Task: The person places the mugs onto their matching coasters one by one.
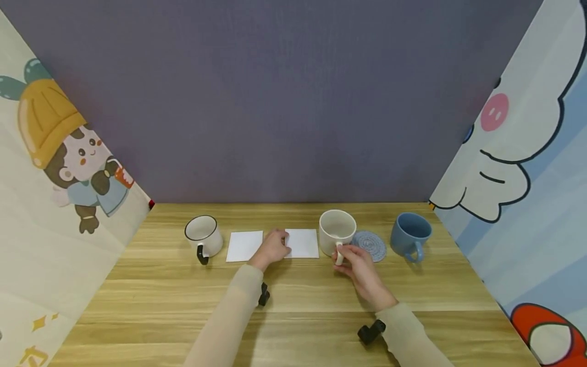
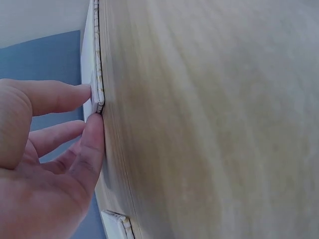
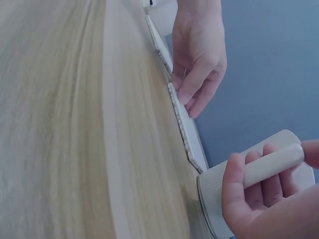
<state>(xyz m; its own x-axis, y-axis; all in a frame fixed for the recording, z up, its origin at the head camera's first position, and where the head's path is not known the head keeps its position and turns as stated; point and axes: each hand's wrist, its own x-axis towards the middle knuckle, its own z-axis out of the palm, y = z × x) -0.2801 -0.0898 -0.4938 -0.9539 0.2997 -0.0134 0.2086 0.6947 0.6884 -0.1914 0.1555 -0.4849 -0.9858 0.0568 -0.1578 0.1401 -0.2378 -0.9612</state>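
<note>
Two white square coasters lie side by side on the wooden table, a left coaster [image 1: 244,246] and a right coaster [image 1: 303,243]. My left hand [image 1: 273,246] is at the left edge of the right coaster. In the left wrist view a finger rests on that coaster's top [image 2: 89,74] while the thumb [image 2: 93,139] meets its edge, pinching the corner. My right hand [image 1: 359,267] grips the handle of a plain white mug [image 1: 337,229], which stands upright just right of the coasters. The right wrist view shows fingers curled around the mug's handle [image 3: 274,167].
A round blue-grey woven coaster [image 1: 369,245] lies right of the white mug. Farther right stands a blue mug [image 1: 409,233]. At the left stands a white mug with a black rim and handle [image 1: 204,235]. A dark grey panel [image 1: 293,112] rises behind the table.
</note>
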